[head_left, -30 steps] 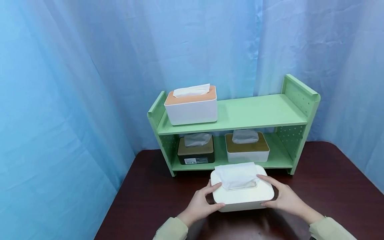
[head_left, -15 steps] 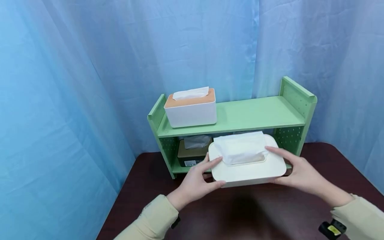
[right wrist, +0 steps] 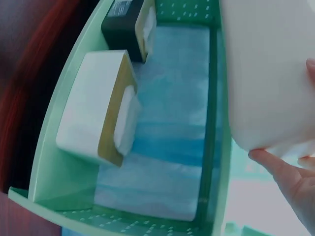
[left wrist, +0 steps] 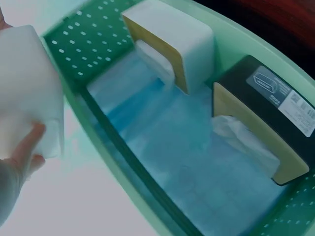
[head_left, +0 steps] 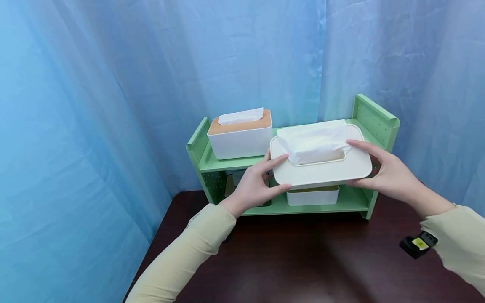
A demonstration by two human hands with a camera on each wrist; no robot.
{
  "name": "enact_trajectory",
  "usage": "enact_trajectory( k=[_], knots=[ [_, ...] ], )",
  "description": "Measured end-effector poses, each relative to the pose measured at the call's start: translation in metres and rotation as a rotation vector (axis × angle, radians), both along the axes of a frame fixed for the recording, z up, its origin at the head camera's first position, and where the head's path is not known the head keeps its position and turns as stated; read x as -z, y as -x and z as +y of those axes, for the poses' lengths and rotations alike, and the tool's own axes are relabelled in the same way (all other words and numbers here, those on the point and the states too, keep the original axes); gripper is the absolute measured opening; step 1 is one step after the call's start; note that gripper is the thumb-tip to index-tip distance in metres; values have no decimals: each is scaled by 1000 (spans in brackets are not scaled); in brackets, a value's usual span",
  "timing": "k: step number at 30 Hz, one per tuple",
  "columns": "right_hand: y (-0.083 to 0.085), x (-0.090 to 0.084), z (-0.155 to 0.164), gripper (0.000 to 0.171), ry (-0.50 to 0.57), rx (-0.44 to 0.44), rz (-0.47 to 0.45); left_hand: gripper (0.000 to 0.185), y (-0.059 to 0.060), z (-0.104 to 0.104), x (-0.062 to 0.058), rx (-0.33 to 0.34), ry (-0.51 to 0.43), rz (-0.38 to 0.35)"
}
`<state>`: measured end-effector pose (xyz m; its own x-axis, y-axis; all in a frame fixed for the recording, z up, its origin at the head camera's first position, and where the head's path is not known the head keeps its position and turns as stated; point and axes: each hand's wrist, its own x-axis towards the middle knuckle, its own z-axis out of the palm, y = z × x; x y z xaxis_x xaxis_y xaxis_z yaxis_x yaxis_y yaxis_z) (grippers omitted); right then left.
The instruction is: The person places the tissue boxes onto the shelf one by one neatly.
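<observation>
Cream-white tissue box clamped at both ends: left hand fingers curled over the lid's near-left edge, thumb beneath; right hand mirroring, for a level two-sided carry. Held in mid-air, level with the green shelf rack's top tier, right of an orange-lidded tissue box. Below, a white box and a black box on the lower tier; dark wooden counter underneath.

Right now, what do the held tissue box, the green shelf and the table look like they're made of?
Held tissue box: likely matte plastic, cream, smooth rounded corners, no seams. A soft white tissue sticks out, creased like paper. Green shelf: painted metal or plastic, can't tell which; end panels perforated with small dots. Table: dark reddish wood or veneer, glossy, faint reflections.
</observation>
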<state>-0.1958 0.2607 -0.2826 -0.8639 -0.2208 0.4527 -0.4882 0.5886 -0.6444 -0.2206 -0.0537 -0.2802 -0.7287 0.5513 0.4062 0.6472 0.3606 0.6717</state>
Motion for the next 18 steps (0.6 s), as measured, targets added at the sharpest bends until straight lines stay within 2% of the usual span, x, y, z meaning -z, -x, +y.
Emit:
enact_trajectory(
  k=[4,9,14,18],
  knots=[
    [10,2,4,92,1,-12,-46,66,14,7,3,-5,7,-28],
    [17,2,9,93,11,-25,-115,66,20,10,3,-28,35,-55],
    [23,-11,14,93,-4,-23,-207,64,23,13,-8,-67,99,-75],
    [30,-28,16,91,-39,-43,-297,62,29,15,-21,-86,126,-149]
  ],
)
